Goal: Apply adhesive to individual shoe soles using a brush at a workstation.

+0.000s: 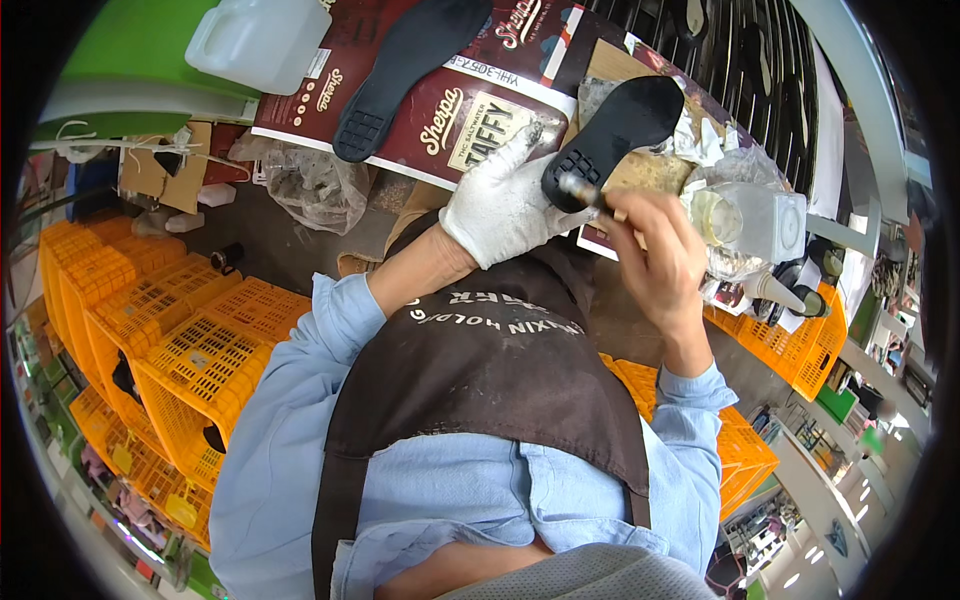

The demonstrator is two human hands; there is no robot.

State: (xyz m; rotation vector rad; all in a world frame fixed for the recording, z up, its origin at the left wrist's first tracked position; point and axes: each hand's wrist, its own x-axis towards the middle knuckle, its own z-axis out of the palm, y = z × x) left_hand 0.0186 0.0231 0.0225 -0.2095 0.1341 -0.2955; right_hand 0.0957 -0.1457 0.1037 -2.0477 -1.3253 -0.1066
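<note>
My left hand (505, 205), in a smudged white work glove, grips a black shoe sole (630, 120) by its heel end. The sole's blocky heel tread faces up, and its toe points away to the right. My bare right hand (662, 250) is closed round a small brush (582, 190). The pale brush tip is blurred and lies against or just over the heel part. Another black sole (405, 70) rests on the dark red printed cardboard (410, 150) left of my gloved hand.
A white plastic jug (258, 45) stands at the far left of the bench. To the right are a small jar (715, 218), a clear plastic bottle (770, 222) and crumpled paper. A dark slatted rack (745, 70) lies beyond. Orange crates (215, 350) are stacked at my left.
</note>
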